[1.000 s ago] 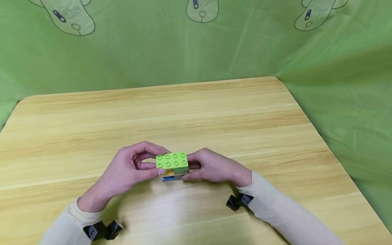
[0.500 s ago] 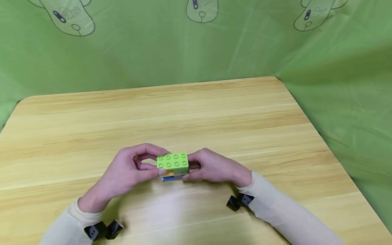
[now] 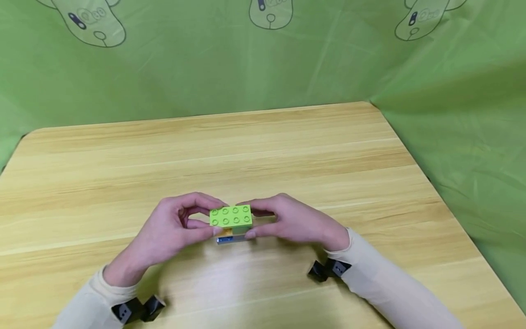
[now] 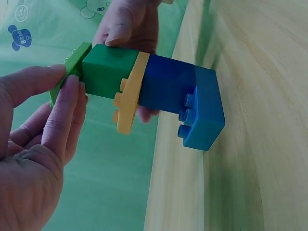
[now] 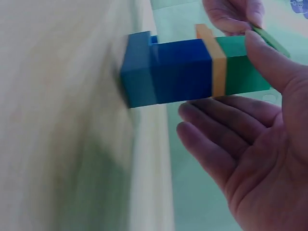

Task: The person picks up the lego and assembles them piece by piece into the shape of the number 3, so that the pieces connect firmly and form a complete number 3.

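A stack of toy building bricks stands upright on the table, near the middle of the head view. On top lies a flat lime green brick (image 3: 231,216) with round studs. Under it come a green brick (image 4: 108,70), a flat yellow brick (image 4: 129,108), a dark blue brick (image 4: 168,84) and a lighter blue brick (image 4: 208,113) at the bottom. My left hand (image 3: 168,228) pinches the lime brick's left end between thumb and fingers. From the right side, my right hand (image 3: 302,219) holds the green brick, thumb in front and fingers behind. Whether the lime brick sits fully down is unclear.
The wooden table (image 3: 328,151) spreads around the stack. A green cloth curtain (image 3: 205,68) with printed figures hangs behind it and along the right side. Black wrist cameras sit on both sleeves (image 3: 382,278).
My right hand has shifted slightly right, and its index finger now reaches behind the stack while the thumb stays in front. The left hand and the bricks have hardly moved.
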`<state>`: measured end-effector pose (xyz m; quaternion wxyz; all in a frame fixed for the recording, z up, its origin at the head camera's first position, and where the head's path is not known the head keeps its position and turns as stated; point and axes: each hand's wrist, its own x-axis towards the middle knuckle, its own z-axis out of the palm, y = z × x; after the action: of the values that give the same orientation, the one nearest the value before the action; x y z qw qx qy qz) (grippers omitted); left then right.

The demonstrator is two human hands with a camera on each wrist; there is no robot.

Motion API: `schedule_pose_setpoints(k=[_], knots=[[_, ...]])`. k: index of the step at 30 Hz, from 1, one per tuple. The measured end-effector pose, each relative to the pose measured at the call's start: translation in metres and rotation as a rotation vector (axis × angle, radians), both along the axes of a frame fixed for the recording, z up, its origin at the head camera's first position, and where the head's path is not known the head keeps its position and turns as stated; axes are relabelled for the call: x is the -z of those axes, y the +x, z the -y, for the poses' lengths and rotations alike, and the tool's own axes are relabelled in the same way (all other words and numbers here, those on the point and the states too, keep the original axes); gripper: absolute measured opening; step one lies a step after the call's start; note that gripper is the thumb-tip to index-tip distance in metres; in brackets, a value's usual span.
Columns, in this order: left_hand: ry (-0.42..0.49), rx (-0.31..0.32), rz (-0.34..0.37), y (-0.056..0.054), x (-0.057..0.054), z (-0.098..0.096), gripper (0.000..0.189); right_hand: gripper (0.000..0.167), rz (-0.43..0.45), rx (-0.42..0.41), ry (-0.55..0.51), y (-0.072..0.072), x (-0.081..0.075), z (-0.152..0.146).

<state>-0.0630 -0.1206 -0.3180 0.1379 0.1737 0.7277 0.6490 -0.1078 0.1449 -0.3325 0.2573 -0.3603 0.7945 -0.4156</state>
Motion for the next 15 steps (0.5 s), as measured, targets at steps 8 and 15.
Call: schedule_pose_setpoints(k=[8,15], knots=[[-0.045,0.009,-0.049,-0.0012,-0.0021,0.0013,0.033,0.056,-0.042,-0.013,-0.195,0.0036,-0.0064,-0.0004],[-0.063,0.023,-0.042,-0.0023,-0.005,0.0019,0.033,0.048,-0.121,-0.037,-0.332,0.0034,-0.0039,0.0014]])
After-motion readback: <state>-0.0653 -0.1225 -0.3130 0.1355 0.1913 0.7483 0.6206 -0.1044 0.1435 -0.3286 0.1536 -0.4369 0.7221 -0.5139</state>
